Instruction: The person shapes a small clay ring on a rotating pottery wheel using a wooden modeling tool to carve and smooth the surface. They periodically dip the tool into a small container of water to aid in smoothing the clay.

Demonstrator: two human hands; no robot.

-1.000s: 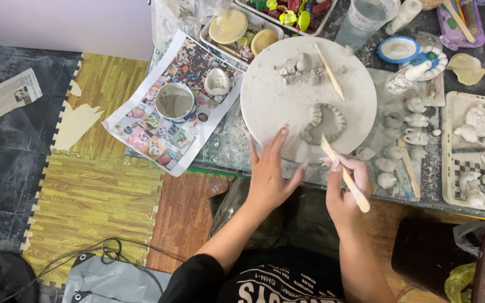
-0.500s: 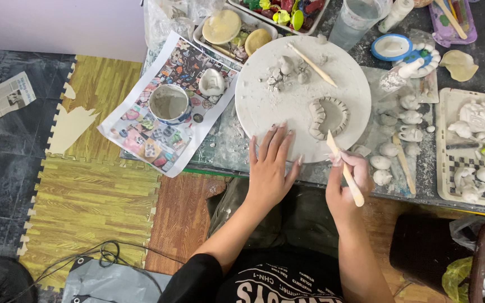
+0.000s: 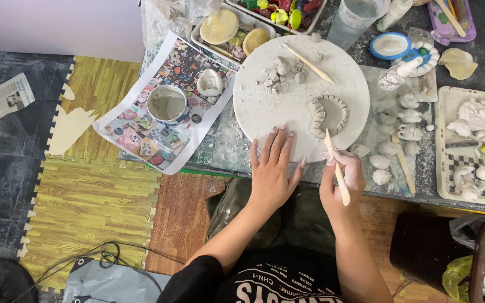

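Now, eyes on the clay ring [image 3: 328, 115], a ribbed horseshoe of grey clay lying flat on the right half of the round white board [image 3: 265, 106], its open side facing left. It sits up and slightly left of the right hand [image 3: 342, 178], near but not touching. The wooden modelling tool [image 3: 337, 168] is pinched in that right grip, fingers pressed together around the lower shaft, and its long axis runs from the hand up and a little left, so the pale tip points straight at the lower edge of the ring and stops just short of it, over the board's near rim.

The left hand [image 3: 273, 168] lies flat with its fingers spread, palm down on the near edge of the board, holding nothing, just bearing on the surface. It sits left of the ring and a bit farther off than the tool tip, so the right hand is the nearer one.

Further out on the board, a loose heap of clay bits [image 3: 280, 73] and a second wooden stick [image 3: 309, 64] lie toward the far side, well apart from the ring. Off the board, on the tabletop [image 3: 228, 140], a cup of grey water [image 3: 167, 104] stands on a printed sheet to the left, and small clay figures [image 3: 399, 132] cluster on the right.
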